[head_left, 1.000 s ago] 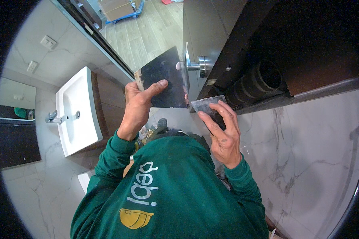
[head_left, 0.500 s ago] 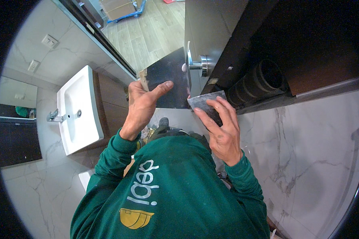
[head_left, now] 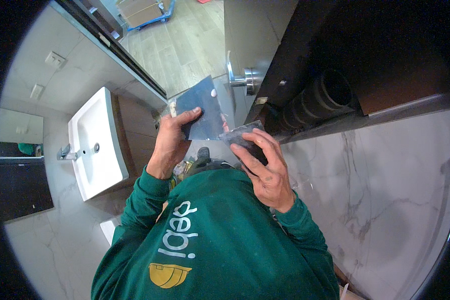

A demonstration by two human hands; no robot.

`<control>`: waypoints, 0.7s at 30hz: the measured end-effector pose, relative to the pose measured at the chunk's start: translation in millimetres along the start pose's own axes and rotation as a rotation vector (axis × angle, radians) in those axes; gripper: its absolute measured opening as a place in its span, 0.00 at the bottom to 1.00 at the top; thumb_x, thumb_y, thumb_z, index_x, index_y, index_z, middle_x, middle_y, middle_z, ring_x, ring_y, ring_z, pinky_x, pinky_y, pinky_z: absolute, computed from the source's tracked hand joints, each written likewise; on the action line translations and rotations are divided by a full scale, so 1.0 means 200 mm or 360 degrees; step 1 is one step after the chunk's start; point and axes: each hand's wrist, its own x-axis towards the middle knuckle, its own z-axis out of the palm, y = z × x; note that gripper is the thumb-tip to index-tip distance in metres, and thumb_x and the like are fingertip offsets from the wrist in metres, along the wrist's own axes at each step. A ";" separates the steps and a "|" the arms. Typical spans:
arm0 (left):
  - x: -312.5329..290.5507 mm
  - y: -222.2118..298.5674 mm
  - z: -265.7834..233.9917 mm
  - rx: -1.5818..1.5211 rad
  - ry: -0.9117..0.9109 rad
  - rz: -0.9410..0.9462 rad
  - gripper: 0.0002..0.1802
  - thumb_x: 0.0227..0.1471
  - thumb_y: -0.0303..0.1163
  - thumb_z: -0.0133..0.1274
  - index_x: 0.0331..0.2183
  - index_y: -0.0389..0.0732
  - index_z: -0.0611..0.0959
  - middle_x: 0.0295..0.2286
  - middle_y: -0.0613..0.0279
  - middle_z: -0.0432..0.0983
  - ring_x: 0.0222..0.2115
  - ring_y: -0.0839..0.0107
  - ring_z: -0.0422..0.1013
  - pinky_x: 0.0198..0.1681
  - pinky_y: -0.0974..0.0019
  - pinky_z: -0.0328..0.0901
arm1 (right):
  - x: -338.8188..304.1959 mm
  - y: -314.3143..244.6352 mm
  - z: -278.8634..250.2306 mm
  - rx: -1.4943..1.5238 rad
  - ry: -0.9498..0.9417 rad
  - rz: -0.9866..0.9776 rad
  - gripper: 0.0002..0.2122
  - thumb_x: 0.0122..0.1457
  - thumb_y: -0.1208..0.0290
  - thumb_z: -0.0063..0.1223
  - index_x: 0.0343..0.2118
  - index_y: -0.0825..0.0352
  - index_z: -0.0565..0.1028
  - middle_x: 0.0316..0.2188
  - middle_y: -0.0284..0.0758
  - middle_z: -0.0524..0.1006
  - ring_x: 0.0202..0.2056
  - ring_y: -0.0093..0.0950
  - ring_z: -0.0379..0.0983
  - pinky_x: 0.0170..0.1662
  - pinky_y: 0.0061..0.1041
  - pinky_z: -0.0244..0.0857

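In my left hand (head_left: 169, 141) is a flat, dark blue-grey plate (head_left: 205, 107), with the thumb lying across its face. A white dab sits near the plate's far corner, and a pinkish smear runs along its right edge. My right hand (head_left: 269, 175) grips a smaller dark flat plate (head_left: 246, 134), fingers over its top face. That small plate's left end meets or overlaps the lower right corner of the larger one; whether they touch I cannot tell.
A door with a metal lever handle (head_left: 242, 80) stands ahead. To its right is a black ribbed cylinder (head_left: 330, 92) by a dark panel. A white washbasin (head_left: 95, 165) is on the left. Through the doorway, a cardboard box (head_left: 137, 11) rests on a blue dolly (head_left: 152, 21).
The larger plate has tilted, so its face looks lighter and its pinkish smear shows. My right hand and the small plate have shifted left and slightly nearer me.
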 end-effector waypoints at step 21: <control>0.04 0.06 0.12 0.0555 0.0017 0.0434 0.11 0.52 0.27 0.61 0.37 0.31 0.83 0.31 0.56 0.82 0.29 0.72 0.78 0.36 0.68 0.74 | 0.03 0.08 -0.08 -0.0263 0.0057 0.0049 0.26 0.48 0.83 0.50 0.52 0.55 0.77 0.54 0.40 0.70 0.57 0.47 0.62 0.60 0.44 0.58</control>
